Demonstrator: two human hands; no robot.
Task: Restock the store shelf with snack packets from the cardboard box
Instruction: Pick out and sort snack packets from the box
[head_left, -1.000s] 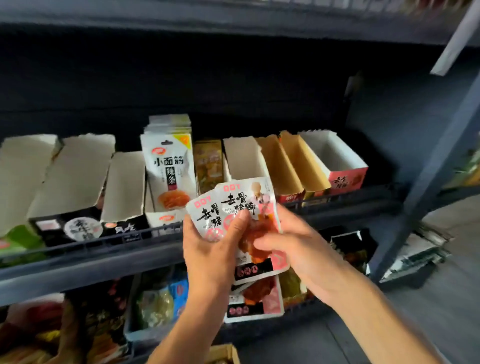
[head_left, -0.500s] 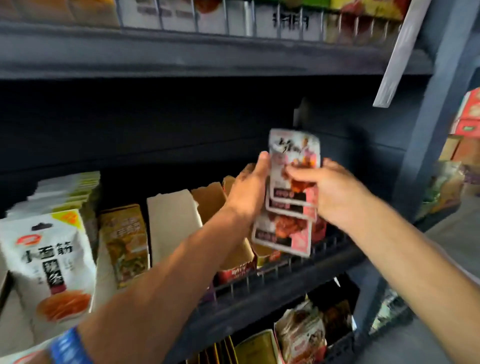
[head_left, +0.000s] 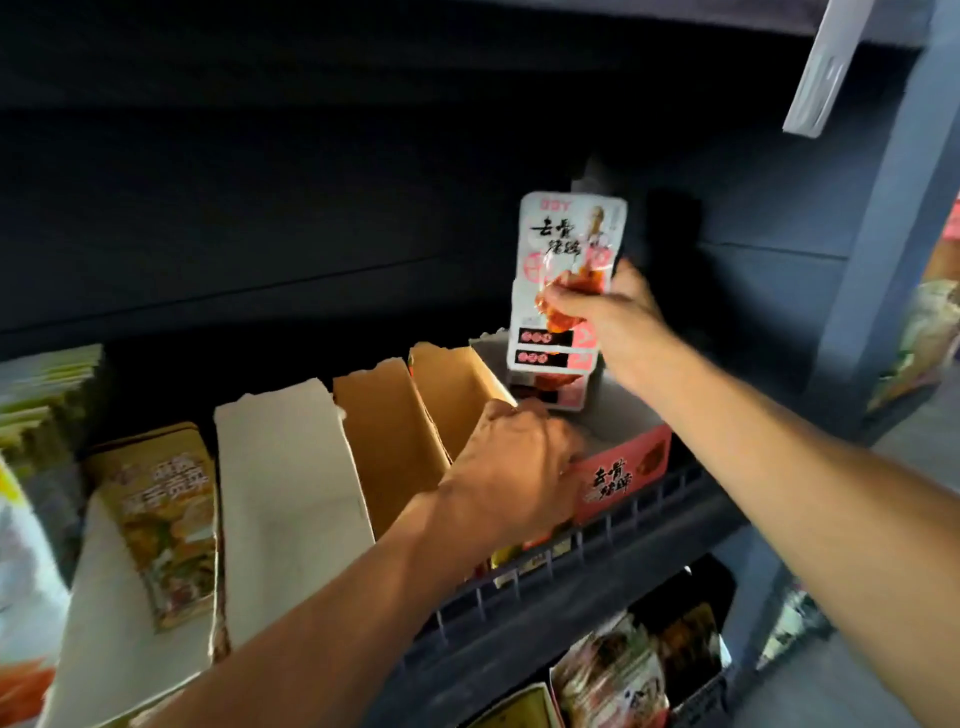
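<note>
The packets (head_left: 563, 291), white and pink with black lettering and a reddish snack pictured, are standing upright in a fanned stack, their lower ends dipping into the red-fronted box (head_left: 621, 470). That open display box is sitting at the shelf's (head_left: 597, 566) right end, behind the wire rail.

glossy plastic snack packets (head_left: 569, 270) between the fingers (head_left: 558, 301); matt torn cardboard box (head_left: 621, 470) beneath; dark wire shelf rail (head_left: 545, 577).
</note>
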